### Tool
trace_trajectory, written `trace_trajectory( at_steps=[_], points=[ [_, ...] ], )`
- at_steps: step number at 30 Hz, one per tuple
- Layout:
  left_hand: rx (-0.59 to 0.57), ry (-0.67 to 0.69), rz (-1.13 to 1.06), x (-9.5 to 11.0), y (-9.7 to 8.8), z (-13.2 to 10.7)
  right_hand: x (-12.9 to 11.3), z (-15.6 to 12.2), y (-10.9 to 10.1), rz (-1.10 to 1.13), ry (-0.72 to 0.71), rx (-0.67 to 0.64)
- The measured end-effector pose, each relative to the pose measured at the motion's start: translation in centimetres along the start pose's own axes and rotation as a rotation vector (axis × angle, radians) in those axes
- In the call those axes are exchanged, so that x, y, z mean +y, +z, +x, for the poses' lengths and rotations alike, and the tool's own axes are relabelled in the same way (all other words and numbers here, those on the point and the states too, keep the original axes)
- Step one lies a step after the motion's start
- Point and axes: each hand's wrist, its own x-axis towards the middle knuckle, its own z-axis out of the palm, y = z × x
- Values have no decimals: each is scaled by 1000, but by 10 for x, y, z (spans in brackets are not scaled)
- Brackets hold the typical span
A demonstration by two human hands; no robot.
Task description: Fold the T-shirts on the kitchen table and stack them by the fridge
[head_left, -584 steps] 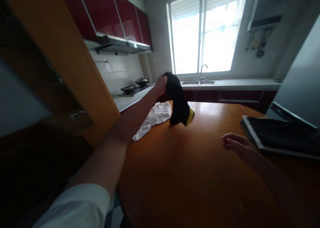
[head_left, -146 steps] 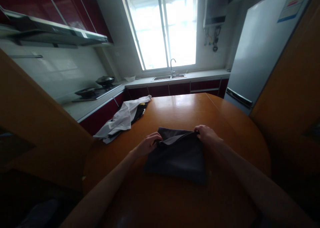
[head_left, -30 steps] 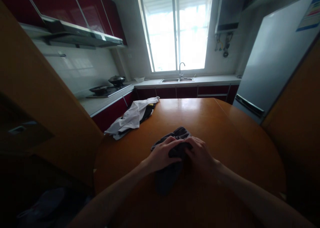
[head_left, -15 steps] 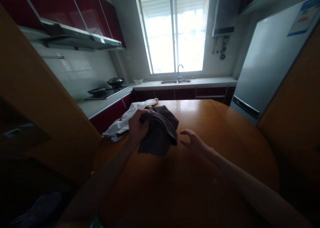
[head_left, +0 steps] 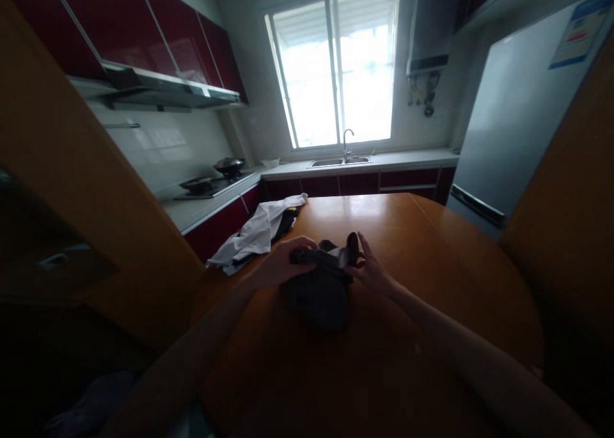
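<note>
A dark grey garment (head_left: 319, 297) is bunched up over the near middle of the table, its lower part hanging towards me; whether it is a shirt or trousers I cannot tell. My left hand (head_left: 283, 263) is closed on its upper left edge. On the other side, my right hand (head_left: 373, 273) grips the upper right edge, thumb and fingers around a raised fold. Between the hands, a paler strip of the inside shows. White clothing (head_left: 263, 226) lies crumpled at the table's far left, over some black cloth (head_left: 286, 222).
The round wooden table (head_left: 398, 233) fills the middle. Beyond it are a counter with a sink (head_left: 339, 162), a stove (head_left: 218, 185) with a lidded pan (head_left: 229, 165), and a fridge (head_left: 503, 112) on the right. A wooden frame (head_left: 96, 137) rises at the left.
My right hand, open beside the garment before, has taken hold of its right edge. The garment has moved lower and nearer, uncovering more of the white clothing.
</note>
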Motion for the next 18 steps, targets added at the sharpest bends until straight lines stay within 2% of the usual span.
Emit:
trace_trajectory(
  at_steps=[2, 4, 6, 7, 9, 11, 12, 13, 15, 16, 18],
  points=[
    [-193, 11, -64, 0, -2, -4, 2, -1, 0, -7, -13, -72],
    [-343, -25, -85, -2, 1, -8, -4, -5, 3, -22, -48, -77],
    [-351, -99, -15, -3, 11, -12, -19, -13, 5, 47, -38, -91],
    [-320, -128, 54, -3, 19, -14, -29, -18, 6, 121, -15, -148],
    [-294, -130, 201, -4, 36, -20, -50, -31, 5, 294, 44, -382],
    [-336, -72, 287, -6, 48, -23, -64, -41, 1, 397, 91, -634],
    [-351, -50, 300, -8, 50, -23, -67, -43, -2, 420, 107, -682],
    [-358, -42, 288, -13, 47, -20, -66, -43, -6, 423, 120, -662],
    [-399, -88, 190, -27, 30, -7, -54, -35, -15, 386, 154, -466],
    [-442, -140, 105, -36, 15, 5, -44, -30, -20, 351, 182, -339],
    [-626, -318, -94, -55, -25, 38, -23, -19, -27, 280, 270, -141]
  ],
)
